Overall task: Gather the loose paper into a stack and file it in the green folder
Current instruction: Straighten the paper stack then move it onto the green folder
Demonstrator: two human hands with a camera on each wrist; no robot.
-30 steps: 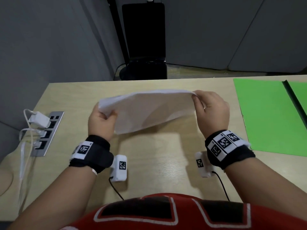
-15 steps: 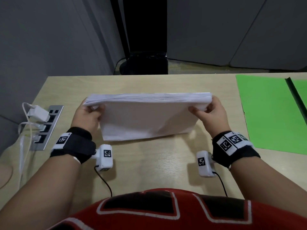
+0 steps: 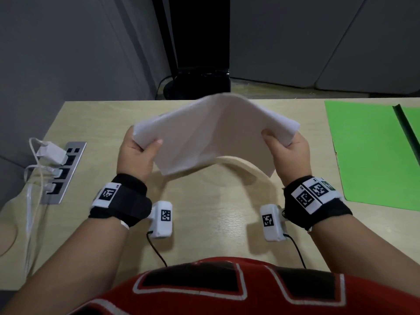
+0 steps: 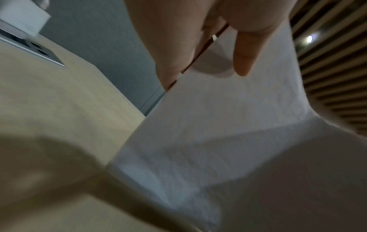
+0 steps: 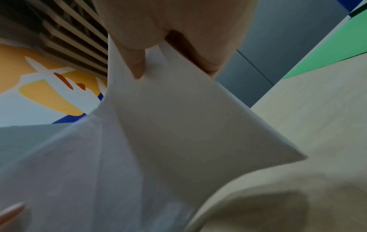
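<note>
Above desk (image 3: 204,223), hands' (image 3: 136,155) grip arching paper stack (image 3: 211,135)

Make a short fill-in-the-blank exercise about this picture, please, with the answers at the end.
1. Both hands hold a stack of white ____.
2. The stack bends ____ in the middle, like an arch.
3. The folder lying open on the table is ____.
4. The folder lies nearer the ____ hand.

Answers: paper; upward; green; right

Red jersey (image 3: 227,289) with black-white trim; black wristbands (image 3: 123,202) with tag markers; white cabled wrist cameras (image 3: 162,219).
</note>
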